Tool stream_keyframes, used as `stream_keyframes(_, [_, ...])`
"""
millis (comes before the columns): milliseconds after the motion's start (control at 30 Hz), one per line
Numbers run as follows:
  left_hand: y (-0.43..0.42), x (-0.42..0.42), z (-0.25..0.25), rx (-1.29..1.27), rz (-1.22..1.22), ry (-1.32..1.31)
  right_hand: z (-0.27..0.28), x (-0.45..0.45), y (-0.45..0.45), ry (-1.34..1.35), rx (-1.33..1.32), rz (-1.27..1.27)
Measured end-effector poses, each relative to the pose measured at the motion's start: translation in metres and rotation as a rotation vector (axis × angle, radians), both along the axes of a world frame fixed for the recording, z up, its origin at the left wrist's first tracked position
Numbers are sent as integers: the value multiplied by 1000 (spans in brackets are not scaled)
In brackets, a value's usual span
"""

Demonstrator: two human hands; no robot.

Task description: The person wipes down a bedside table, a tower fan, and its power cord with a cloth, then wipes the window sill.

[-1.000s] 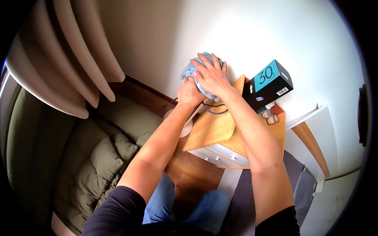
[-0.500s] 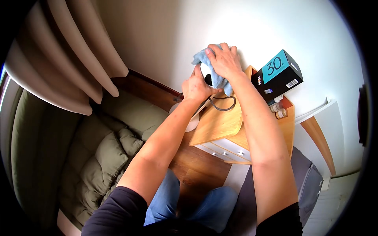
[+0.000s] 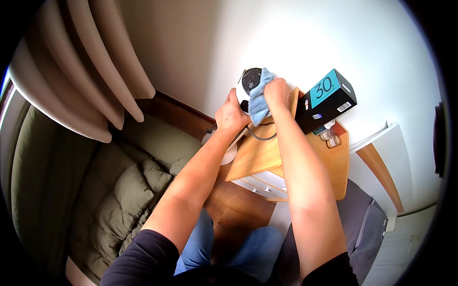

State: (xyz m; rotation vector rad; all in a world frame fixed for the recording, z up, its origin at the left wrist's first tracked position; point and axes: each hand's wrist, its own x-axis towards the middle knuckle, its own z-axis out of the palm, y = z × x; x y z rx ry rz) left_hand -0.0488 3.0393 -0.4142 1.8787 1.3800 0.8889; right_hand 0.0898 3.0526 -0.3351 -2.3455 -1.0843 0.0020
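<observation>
Above the wooden cabinet point(image 3: 253, 155), my left hand point(image 3: 231, 115) is wrapped round the lower left side of a white rounded device with a black top point(image 3: 251, 82). What kind of device it is, I cannot make out. My right hand point(image 3: 277, 93) is closed on a light blue cloth point(image 3: 259, 109), which lies against the device's right side and hangs down from the fist. A dark cable point(image 3: 261, 138) loops below the device over the cabinet top; where it joins is hidden.
A black and teal box point(image 3: 326, 97) stands at the cabinet's right, with small jars point(image 3: 333, 141) beside it. An olive padded seat point(image 3: 136, 190) is at left under beige curtains point(image 3: 81, 71). A white round base point(image 3: 229, 156) is by the cabinet's left edge.
My right hand has slid down off the top of the device, bunching the cloth into a fist. The black top now shows. My left hand keeps its hold, and the view has shifted slightly.
</observation>
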Motion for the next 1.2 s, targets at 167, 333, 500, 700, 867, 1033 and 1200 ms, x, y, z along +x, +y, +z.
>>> stream_keyframes(167, [-2,-13,-6,26,9,6,-13,-40,-13,-205,-78,141])
stream_keyframes(333, [-6,-14,-2,18,13,21,-4,-56,-34,-365,-140,286])
stream_keyframes(500, [-8,-12,-7,47,-26,47,-19,-45,-47,-617,-109,532])
stream_keyframes(700, [13,-7,-34,-69,-36,85,-3,-74,-72,-624,125,825])
stream_keyframes(867, [15,5,-92,76,-245,-628,39,-100,-105,-21,-75,871])
stream_keyframes(1033, [-8,-18,-149,-481,-409,-1525,12,-121,-154,231,243,763])
stream_keyframes(1200, [-104,-79,-43,-781,-96,-1260,-31,-132,-183,133,511,694])
